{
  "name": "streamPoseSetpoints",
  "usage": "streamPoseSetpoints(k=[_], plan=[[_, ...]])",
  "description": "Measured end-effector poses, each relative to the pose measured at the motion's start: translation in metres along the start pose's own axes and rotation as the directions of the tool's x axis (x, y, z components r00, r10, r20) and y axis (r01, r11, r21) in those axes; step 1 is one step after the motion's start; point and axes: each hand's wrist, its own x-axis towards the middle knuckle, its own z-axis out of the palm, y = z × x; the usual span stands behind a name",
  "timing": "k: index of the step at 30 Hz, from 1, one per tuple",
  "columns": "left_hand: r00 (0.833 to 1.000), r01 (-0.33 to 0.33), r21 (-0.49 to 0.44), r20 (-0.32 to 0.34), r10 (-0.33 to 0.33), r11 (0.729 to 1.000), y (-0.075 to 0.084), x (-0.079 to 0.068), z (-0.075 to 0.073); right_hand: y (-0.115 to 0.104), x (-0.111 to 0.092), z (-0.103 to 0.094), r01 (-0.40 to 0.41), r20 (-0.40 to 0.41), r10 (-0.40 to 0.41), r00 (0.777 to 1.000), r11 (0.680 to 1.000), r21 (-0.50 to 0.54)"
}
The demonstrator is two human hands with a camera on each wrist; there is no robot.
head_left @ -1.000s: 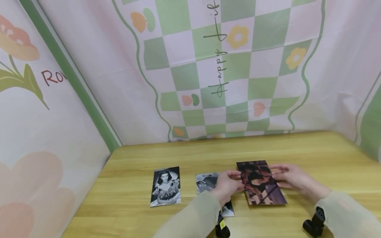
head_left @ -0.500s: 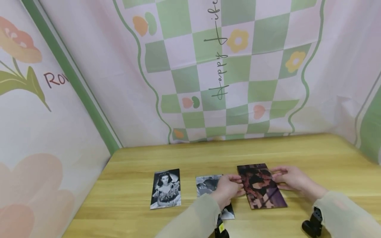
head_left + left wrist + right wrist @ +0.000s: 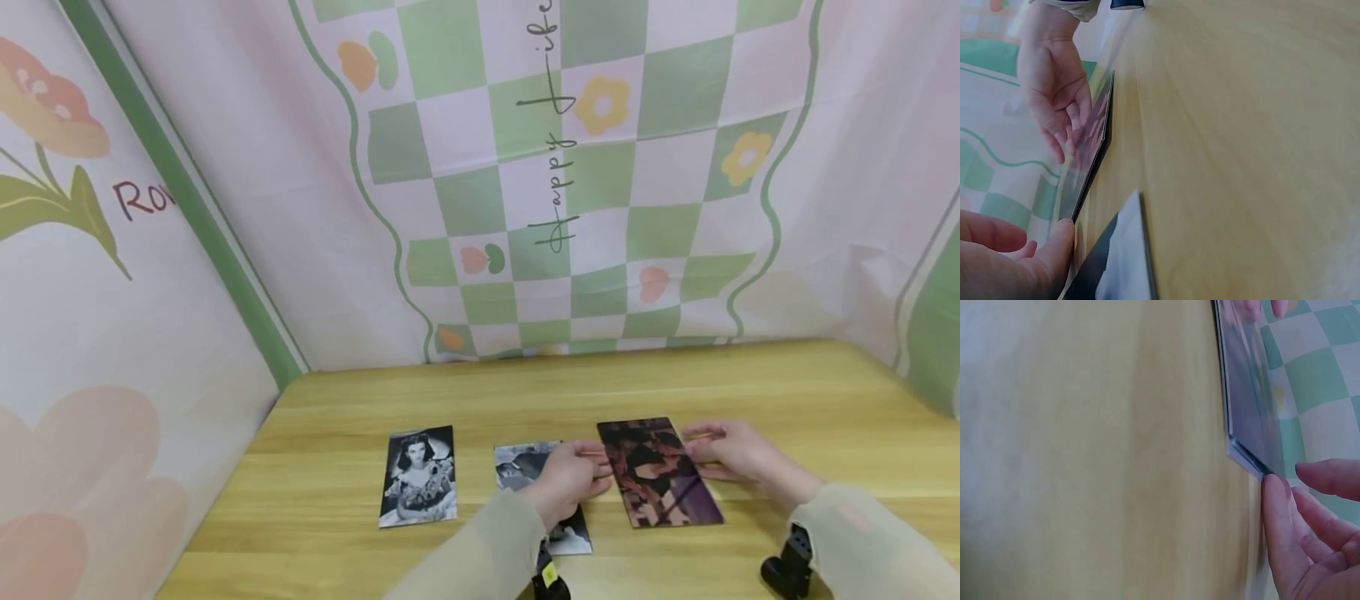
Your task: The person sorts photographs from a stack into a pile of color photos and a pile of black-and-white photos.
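Observation:
A dark reddish-purple photo card (image 3: 663, 479) lies on the wooden table, with a hand at each side. My left hand (image 3: 564, 482) is at its left edge, fingers loosely extended; in the left wrist view the thumb (image 3: 1059, 253) meets the card's edge. On the opposite side, my right hand (image 3: 738, 450) touches the right edge with relaxed fingers. The right wrist view shows layered edges at the card's corner (image 3: 1249, 447), like cards stacked together. Beneath my left hand and wrist lies a black-and-white photo card (image 3: 517, 467), partly hidden.
Farther left, another black-and-white photo card (image 3: 418, 479) shows a person in a ruffled dress. The wooden table (image 3: 337, 442) ends at a green-and-white checked cloth (image 3: 536, 296) behind. A patterned cloth panel (image 3: 135, 333) stands along the left side.
My left hand draws back slightly to the left of the reddish-purple card. The right hand and the cards keep nearly the same places; the head view shifts a little.

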Motion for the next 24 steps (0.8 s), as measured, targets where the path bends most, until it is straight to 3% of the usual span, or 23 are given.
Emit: streamPoseSetpoints(k=[11, 24], plan=[[0.999, -0.011, -0.009, 0.031, 0.012, 1.0, 0.008, -0.005, -0.007, -0.008, -0.003, -0.005, 0.027, 0.008, -0.027, 1.0, 1.0, -0.001], [0.995, -0.033, -0.065, 0.088, 0.039, 0.997, 0.021, -0.019, -0.025, -0.036, -0.014, 0.012, 0.091, 0.042, -0.094, 0.995, 0.994, 0.055]])
